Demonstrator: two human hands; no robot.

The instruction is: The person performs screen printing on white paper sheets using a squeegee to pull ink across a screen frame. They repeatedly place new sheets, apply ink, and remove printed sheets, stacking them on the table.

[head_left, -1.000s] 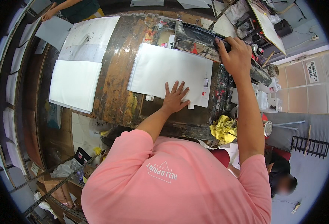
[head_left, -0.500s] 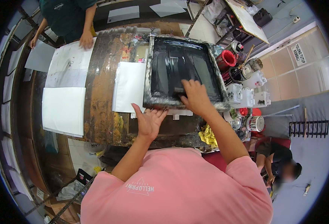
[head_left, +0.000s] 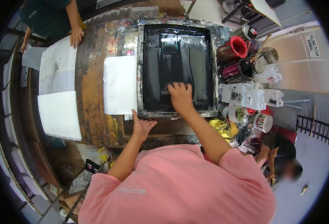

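A screen-printing frame (head_left: 140, 71) with a pale, ink-stained rim and wet black ink across its mesh lies flat on the worktable. Over the near half of the mesh, my right hand (head_left: 181, 98) is closed around a dark squeegee, which is mostly hidden under the fingers. My left hand (head_left: 143, 127) is palm up with its fingers spread, just below the frame's near left corner, and holds nothing. A stack of white sheets (head_left: 120, 85) lies against the frame's left side.
Ink-stained pots, including a red one (head_left: 233, 49), and white plastic jugs (head_left: 243, 95) crowd the right side. A yellow cloth (head_left: 224, 128) lies at the near right. Another white stack (head_left: 59, 115) sits left, where a co-worker's hand (head_left: 76, 36) rests. Another person sits at lower right.
The screen frame's near edge has come down from a slightly raised tilt. My left hand has moved a little away from that edge. The whole view has shifted slightly.
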